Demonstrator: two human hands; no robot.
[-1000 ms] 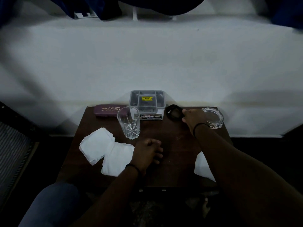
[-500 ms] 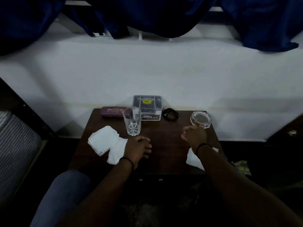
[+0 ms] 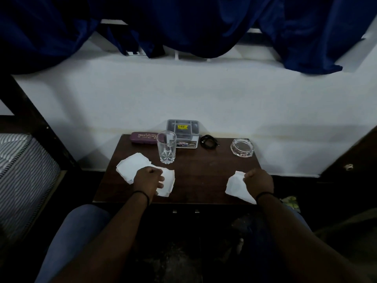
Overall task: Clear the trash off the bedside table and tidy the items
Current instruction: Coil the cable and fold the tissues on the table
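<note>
Two crumpled white tissues [image 3: 130,167] lie on the left of the dark wooden bedside table [image 3: 204,170]. My left hand [image 3: 148,178] sits on top of them with its fingers curled into the paper. A third white tissue [image 3: 236,186] lies at the table's front right corner, partly over the edge. My right hand [image 3: 259,180] pinches its right edge between thumb and curled fingers.
Along the back stand a maroon spectacle case [image 3: 142,137], a clear drinking glass [image 3: 166,148], a grey plastic box [image 3: 182,132], a coiled black cable [image 3: 209,141] and a glass ashtray [image 3: 242,147]. A striped mattress [image 3: 20,170] is at the left. Blue curtains [image 3: 183,21] hang above.
My right hand drew back from the black cable to the right tissue. My left hand slid left onto the left tissues. The camera pulled back and tilted up.
</note>
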